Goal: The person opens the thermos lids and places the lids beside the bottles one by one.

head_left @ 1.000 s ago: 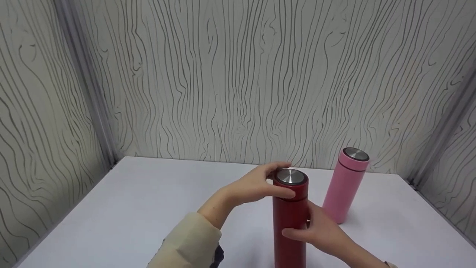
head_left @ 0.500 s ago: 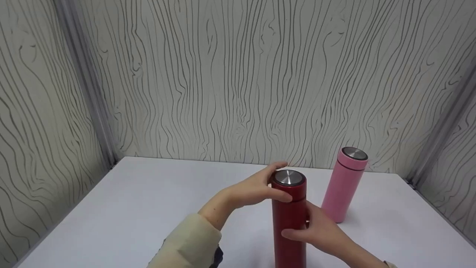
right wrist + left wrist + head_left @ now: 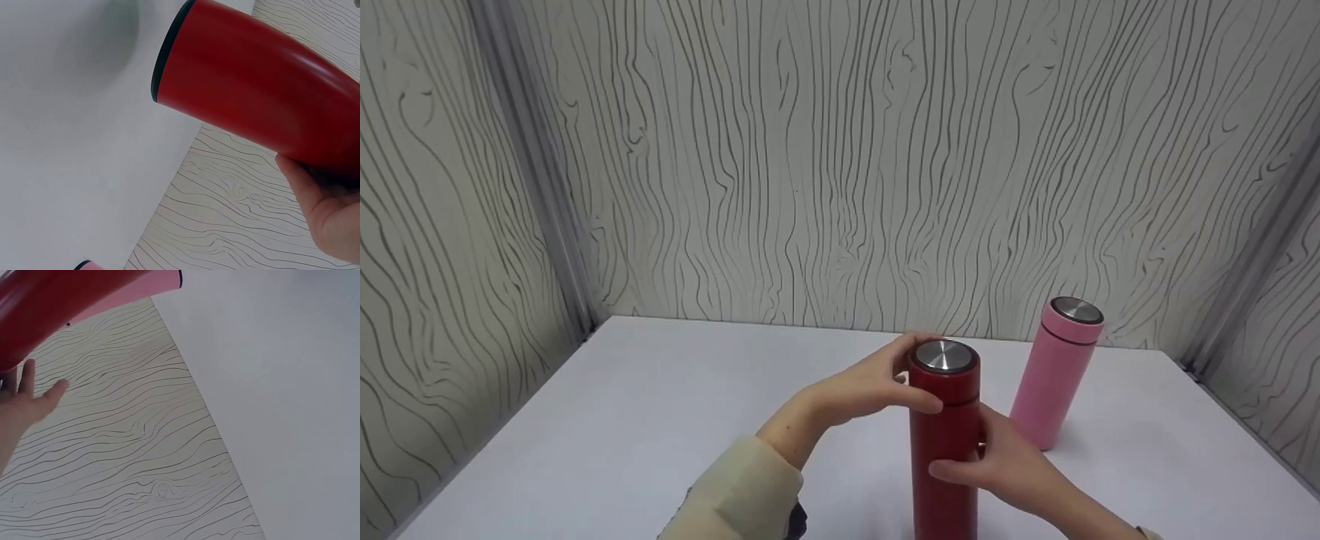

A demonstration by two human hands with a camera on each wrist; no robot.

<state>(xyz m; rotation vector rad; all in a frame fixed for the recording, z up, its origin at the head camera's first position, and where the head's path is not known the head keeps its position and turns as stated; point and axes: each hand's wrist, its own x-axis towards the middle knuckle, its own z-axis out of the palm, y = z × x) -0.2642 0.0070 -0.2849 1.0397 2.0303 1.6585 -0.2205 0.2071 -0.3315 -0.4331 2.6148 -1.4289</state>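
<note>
In the head view a tall red thermos flask (image 3: 943, 439) stands upright between both hands. Its lid (image 3: 962, 386) has a round brushed-steel top and a dark seam below. My left hand (image 3: 859, 386) curves round the lid, thumb in front near the seam, with the other fingers mostly hidden behind. Lower down, my right hand (image 3: 1020, 469) grips the body from the right, thumb across the front. The flask's black-rimmed base shows in the right wrist view, its shadow apart from it on the table. Some left fingers (image 3: 27, 377) show beside the red flask in the left wrist view.
A pink thermos flask (image 3: 1051, 394) with a steel-topped lid stands on the white table (image 3: 607, 420), behind and right of the red one. Pale panels (image 3: 810, 165) with a dark wood-grain pattern rise along the table's back and sides.
The left hand has turned slightly about the lid, its thumb sliding left and down to the seam. The right hand keeps its grip, and the pink flask stays where it was.
</note>
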